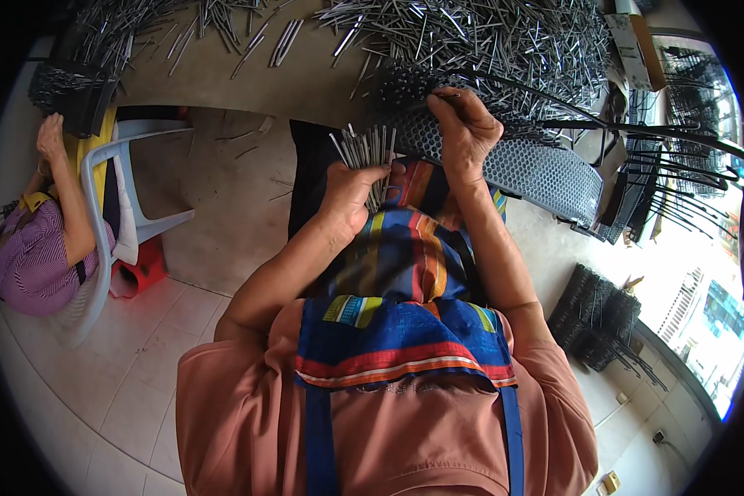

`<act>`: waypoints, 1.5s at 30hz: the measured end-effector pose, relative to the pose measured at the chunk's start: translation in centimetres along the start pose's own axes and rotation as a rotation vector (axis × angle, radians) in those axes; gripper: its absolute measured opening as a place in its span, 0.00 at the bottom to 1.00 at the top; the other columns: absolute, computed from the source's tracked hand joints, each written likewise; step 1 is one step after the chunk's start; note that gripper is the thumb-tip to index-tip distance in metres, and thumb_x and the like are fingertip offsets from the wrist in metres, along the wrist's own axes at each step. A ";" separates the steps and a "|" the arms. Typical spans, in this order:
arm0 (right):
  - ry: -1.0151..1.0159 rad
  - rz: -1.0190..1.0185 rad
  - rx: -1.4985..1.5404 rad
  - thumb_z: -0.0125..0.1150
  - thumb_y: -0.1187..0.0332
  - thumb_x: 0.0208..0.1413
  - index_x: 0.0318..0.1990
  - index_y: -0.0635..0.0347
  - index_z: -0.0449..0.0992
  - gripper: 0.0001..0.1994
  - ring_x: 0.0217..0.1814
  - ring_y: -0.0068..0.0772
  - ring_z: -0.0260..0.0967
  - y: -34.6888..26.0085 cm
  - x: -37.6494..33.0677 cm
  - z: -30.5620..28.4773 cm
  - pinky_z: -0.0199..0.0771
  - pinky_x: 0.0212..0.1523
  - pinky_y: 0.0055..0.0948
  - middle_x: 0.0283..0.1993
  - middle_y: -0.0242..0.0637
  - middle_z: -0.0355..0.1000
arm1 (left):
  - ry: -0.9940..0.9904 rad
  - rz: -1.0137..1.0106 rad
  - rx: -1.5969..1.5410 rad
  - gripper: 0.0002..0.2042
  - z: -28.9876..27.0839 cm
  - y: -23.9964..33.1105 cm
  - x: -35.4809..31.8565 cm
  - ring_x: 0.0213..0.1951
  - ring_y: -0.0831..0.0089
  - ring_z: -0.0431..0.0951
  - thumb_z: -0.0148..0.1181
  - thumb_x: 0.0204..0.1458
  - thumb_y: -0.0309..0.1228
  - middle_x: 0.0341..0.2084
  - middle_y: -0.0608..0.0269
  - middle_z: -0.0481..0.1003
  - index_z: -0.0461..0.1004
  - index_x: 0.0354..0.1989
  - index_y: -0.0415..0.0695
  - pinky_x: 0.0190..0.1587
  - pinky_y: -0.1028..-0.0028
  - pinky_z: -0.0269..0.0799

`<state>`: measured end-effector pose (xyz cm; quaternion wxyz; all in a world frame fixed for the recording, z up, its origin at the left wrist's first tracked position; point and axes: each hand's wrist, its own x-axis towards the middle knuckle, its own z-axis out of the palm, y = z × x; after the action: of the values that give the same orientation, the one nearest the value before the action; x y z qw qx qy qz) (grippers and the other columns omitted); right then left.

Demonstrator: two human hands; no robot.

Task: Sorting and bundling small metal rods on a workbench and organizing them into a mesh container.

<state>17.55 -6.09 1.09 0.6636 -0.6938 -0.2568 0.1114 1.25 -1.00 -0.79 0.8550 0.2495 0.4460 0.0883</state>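
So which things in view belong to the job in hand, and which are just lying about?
In the job:
- thin silvery metal rods, in left hand
- long grey honeycomb-holed panel, by right hand
- heaped grey metal rods

Apparently lying about:
- red plastic-looking object, left
- dark textured stack, right

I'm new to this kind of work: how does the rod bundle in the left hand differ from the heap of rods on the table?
The rod bundle is small; the heap of rods is far larger. The bundle's pieces point roughly one way, while the heap's lie crisscrossed. The left hand grips the bundle; the heap rests loose on the table. Both consist of thin, grey, metallic-looking rods.
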 end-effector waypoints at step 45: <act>-0.437 0.270 -0.385 0.70 0.71 0.43 0.26 0.66 0.79 0.07 0.22 0.20 0.68 -0.6 -1.2 -1.4 0.67 0.25 0.23 0.20 0.33 0.73 | -0.163 -0.025 -0.163 0.10 0.4 0.0 -0.2 0.33 0.66 0.82 0.59 0.50 0.17 0.34 0.52 0.80 0.77 0.42 0.35 0.34 0.68 0.80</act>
<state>17.12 -7.91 1.55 0.4283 -0.7940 -0.3154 0.2942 1.45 -1.27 -0.43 0.9069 0.1801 0.3695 0.0928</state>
